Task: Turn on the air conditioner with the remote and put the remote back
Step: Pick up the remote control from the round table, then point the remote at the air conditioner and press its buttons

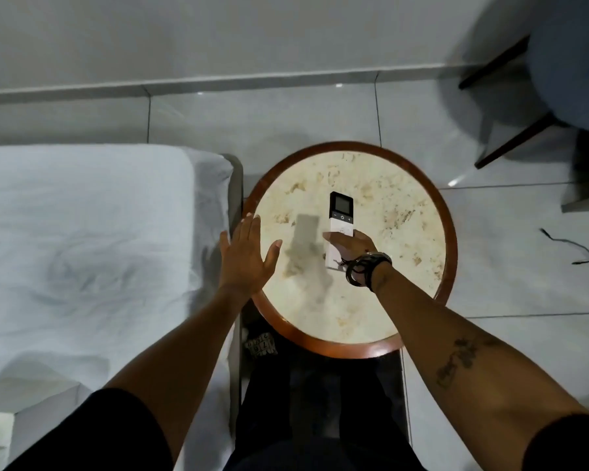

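Bare round table (pixel 388 300) around the remote (pixel 341 215); bed (pixel 82 232) crowds its left edge, chair (pixel 541 96) well apart.

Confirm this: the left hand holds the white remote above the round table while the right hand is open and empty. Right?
Not quite. In the head view the right hand holds the white remote above the round table; the left hand is the open, empty one.

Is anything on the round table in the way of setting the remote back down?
Nothing visible. The right hand holds the remote over the round table, whose top is bare; the left hand hovers open at its left edge.
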{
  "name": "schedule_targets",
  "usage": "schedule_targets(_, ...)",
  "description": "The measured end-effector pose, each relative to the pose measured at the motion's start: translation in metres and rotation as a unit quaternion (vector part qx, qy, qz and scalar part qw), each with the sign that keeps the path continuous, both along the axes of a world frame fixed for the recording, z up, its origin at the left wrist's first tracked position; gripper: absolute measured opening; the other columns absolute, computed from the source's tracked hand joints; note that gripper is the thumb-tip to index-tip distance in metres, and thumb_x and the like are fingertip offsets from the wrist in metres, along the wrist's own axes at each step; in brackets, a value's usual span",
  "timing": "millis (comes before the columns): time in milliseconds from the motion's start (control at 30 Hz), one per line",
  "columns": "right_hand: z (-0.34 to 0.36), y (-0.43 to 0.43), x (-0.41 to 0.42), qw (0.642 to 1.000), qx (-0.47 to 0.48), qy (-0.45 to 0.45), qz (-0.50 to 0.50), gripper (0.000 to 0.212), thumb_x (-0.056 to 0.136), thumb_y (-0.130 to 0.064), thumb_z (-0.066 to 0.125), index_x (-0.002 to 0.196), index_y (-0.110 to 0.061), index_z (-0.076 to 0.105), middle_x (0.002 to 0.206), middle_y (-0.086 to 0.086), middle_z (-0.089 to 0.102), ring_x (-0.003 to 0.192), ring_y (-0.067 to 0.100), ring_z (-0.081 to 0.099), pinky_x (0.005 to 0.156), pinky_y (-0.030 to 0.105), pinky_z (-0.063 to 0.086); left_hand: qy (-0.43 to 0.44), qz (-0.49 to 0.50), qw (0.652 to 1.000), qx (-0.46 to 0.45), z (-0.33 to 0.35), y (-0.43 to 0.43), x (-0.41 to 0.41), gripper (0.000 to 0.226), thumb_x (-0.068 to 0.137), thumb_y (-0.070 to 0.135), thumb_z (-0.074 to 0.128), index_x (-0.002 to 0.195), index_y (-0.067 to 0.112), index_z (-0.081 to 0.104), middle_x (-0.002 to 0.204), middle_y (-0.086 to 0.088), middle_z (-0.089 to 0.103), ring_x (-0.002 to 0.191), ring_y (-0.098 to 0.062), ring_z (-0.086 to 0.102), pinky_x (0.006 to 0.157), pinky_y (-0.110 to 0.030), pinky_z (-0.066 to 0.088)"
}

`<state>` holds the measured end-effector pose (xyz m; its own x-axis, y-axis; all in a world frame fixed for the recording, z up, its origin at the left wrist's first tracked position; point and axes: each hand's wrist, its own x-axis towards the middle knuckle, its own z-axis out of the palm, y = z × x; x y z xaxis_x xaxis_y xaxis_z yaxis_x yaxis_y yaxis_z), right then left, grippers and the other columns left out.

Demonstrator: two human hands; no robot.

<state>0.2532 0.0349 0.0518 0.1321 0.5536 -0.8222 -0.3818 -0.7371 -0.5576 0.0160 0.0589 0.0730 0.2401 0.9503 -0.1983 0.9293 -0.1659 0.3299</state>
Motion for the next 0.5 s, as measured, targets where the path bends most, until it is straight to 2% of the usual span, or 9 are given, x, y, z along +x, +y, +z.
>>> schedule_targets(100,0.044,0.020,0.011,0.993,0.078,0.088,0.008,0.011,0.082,-0.009,0.074,0.090,-0.007,0.068,0.081,0.014,0.071,0.069,0.030,0.073,0.058,0.036,0.058,-0.010,-0.018,1.000,0.016,0.033,0.018,0.000,0.069,0.095,0.062,0.030,0.143,0.013,0.039,0.146,-0.012,0.049,0.135,-0.030,0.044,0.114,-0.059,0.019)
schedule_targets(167,0.077,0.032,0.017,0.986,0.124,0.110,0.034,0.015,0.086,-0.004,0.068,0.100,-0.007,0.064,0.087,0.014,0.074,0.077,0.032,0.073,0.061,0.040,0.059,-0.035,-0.022,0.998,0.046,0.060,0.028,-0.003,0.067,0.094,0.061,0.033,0.138,0.011,0.045,0.140,-0.012,0.055,0.129,-0.031,0.050,0.112,-0.059,0.024)
schedule_targets(233,0.106,0.045,0.021,0.977,0.165,0.111,0.070,0.022,0.088,0.001,0.065,0.108,-0.005,0.062,0.094,0.016,0.074,0.083,0.036,0.072,0.065,0.045,0.059,-0.048,-0.026,0.997,0.059,0.085,0.040,-0.003,0.067,0.093,0.061,0.033,0.137,0.011,0.046,0.138,-0.011,0.057,0.127,-0.030,0.052,0.111,-0.058,0.026)
schedule_targets(300,0.136,0.056,0.023,0.970,0.197,0.099,0.103,0.028,0.087,0.004,0.064,0.114,-0.003,0.059,0.097,0.020,0.073,0.085,0.039,0.072,0.066,0.046,0.058,-0.050,-0.026,0.997,0.060,0.110,0.048,-0.004,0.071,0.092,0.061,0.033,0.142,0.010,0.040,0.146,-0.012,0.049,0.134,-0.028,0.045,0.114,-0.058,0.019)
schedule_targets(400,0.180,0.071,0.017,0.956,0.244,0.093,0.130,0.031,0.088,0.011,0.057,0.116,-0.001,0.055,0.097,0.023,0.070,0.083,0.041,0.072,0.065,0.046,0.059,-0.058,-0.035,0.995,0.068,0.148,0.060,-0.010,0.077,0.090,0.062,0.030,0.147,0.010,0.033,0.153,-0.011,0.041,0.141,-0.026,0.036,0.117,-0.055,0.010)
schedule_targets(500,0.218,0.083,0.008,0.943,0.282,0.111,0.136,0.034,0.088,0.015,0.053,0.116,-0.003,0.053,0.098,0.025,0.067,0.079,0.041,0.071,0.071,0.053,0.058,-0.061,-0.040,0.992,0.104,0.180,0.072,-0.022,0.077,0.091,0.065,0.030,0.147,0.012,0.034,0.152,-0.009,0.043,0.140,-0.025,0.038,0.117,-0.053,0.012)
